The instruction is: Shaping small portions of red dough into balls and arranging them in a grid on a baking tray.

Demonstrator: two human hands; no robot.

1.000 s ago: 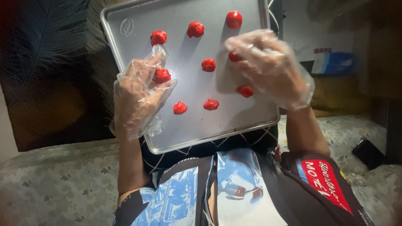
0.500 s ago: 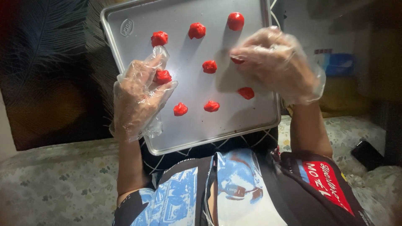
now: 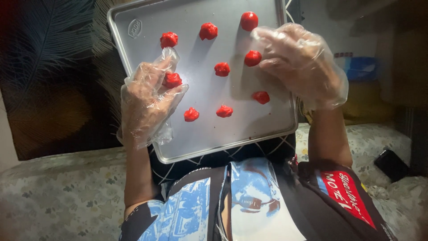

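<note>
A silver baking tray [image 3: 267, 127] rests tilted on my lap, with several small red dough lumps spread over it. Both hands wear clear plastic gloves. My left hand [image 3: 147, 105] lies on the tray's left part with its fingers apart, and one red lump [image 3: 172, 80] sits right at its fingertips. My right hand [image 3: 305, 64] hovers over the tray's right side, fingers loosely curled. Its fingertips are just beside another red lump [image 3: 253, 58], and a further lump [image 3: 261, 97] lies below it. Neither hand grips anything.
A floral-patterned cover [image 3: 58, 196] spreads under and around me. A dark flat object [image 3: 392, 164] lies on it at the right. A blue box [image 3: 362, 68] stands behind the right hand. A dark leaf-patterned panel [image 3: 49, 67] fills the left.
My right hand has drawn up and to the right, uncovering the lump that its fingertips were on. The left hand and the tray have stayed put.
</note>
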